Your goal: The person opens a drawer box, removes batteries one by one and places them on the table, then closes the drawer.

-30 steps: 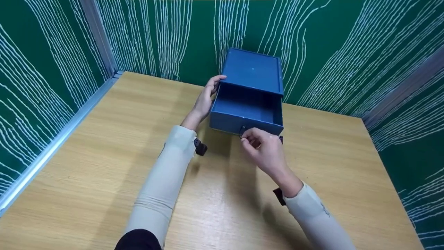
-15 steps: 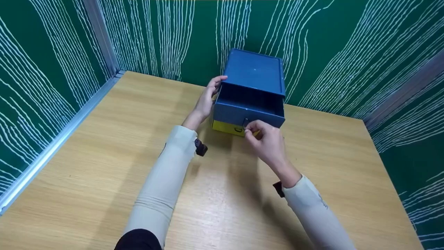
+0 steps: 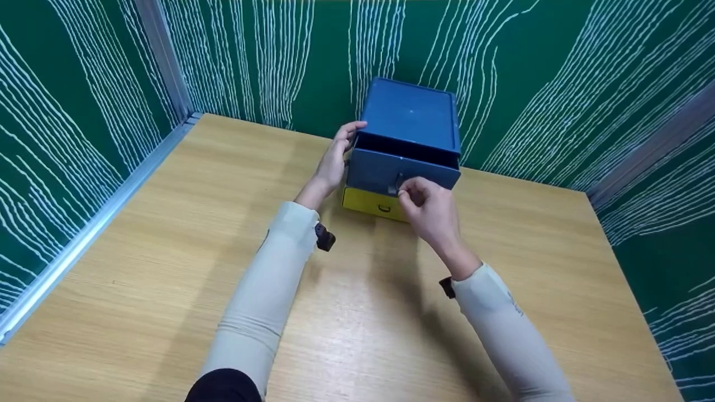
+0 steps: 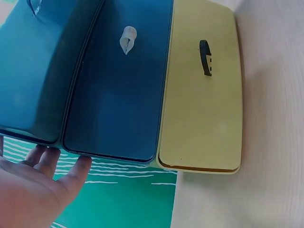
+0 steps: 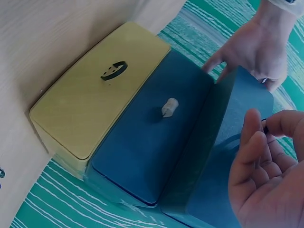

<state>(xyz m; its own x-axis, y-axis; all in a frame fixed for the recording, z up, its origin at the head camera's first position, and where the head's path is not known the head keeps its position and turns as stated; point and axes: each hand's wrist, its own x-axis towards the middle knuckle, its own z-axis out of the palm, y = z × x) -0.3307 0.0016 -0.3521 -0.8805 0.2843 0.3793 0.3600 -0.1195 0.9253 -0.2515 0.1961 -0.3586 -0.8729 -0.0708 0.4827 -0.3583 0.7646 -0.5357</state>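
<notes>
A small drawer cabinet (image 3: 411, 114) with a blue top stands against the back wall. Its top blue drawer (image 3: 371, 169) sticks out a little, leaving a narrow dark gap behind its front. With thumb and index finger my right hand (image 3: 437, 209) pinches the dark loop handle (image 3: 399, 181) of that drawer. My left hand (image 3: 329, 162) rests along the cabinet's left side, fingers extended, fingertips at the top edge. Below, in the left wrist view, are a closed blue drawer (image 4: 114, 99) with a white knob-like piece (image 4: 128, 40) and a closed yellow drawer (image 4: 202, 114) with a black handle (image 4: 205, 57).
The cabinet stands on a wooden table (image 3: 167, 251). Green panels with wavy white lines, such as the back wall (image 3: 324, 67), enclose it at the back and both sides. A metal strip (image 3: 95, 229) runs along the left table edge.
The top drawer has slid back into the cabinet, from wide out to slightly out, with my right hand on its handle. The yellow drawer below has come into sight. My left hand keeps its place.
</notes>
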